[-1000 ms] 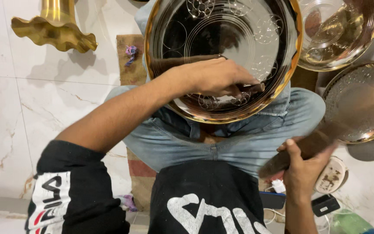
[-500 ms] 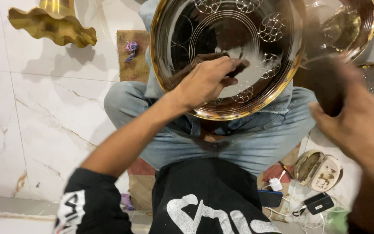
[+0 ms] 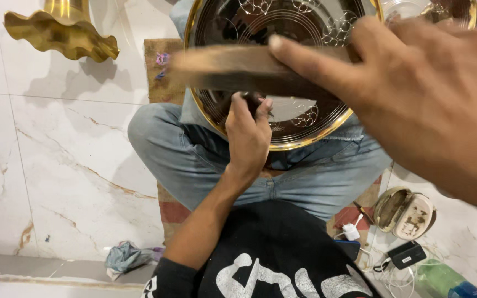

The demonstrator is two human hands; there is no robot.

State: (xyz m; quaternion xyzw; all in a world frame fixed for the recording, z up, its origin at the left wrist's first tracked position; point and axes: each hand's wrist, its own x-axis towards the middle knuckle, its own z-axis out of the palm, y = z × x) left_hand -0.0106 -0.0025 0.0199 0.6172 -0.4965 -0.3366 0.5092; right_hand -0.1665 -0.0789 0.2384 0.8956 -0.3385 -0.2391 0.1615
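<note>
Engraved metal plate [image 3: 305,22], round and gold-rimmed, rests tilted on the person's lap over jeans [image 3: 194,160]. It looks stiff, thin and slick, probably best gripped at the rim so the patterned face stays unmarked. Nearest the camera, the right hand [image 3: 426,94] looms blurred, fingers closed on a wooden stick [image 3: 233,69] held across the plate. Further down, the left hand [image 3: 248,138] pinches a small dark tool [image 3: 255,100] against the plate; its tip is hidden. Beyond, a brass fluted piece [image 3: 62,30] stands on the marble floor [image 3: 73,165], cut off at the top.
</note>
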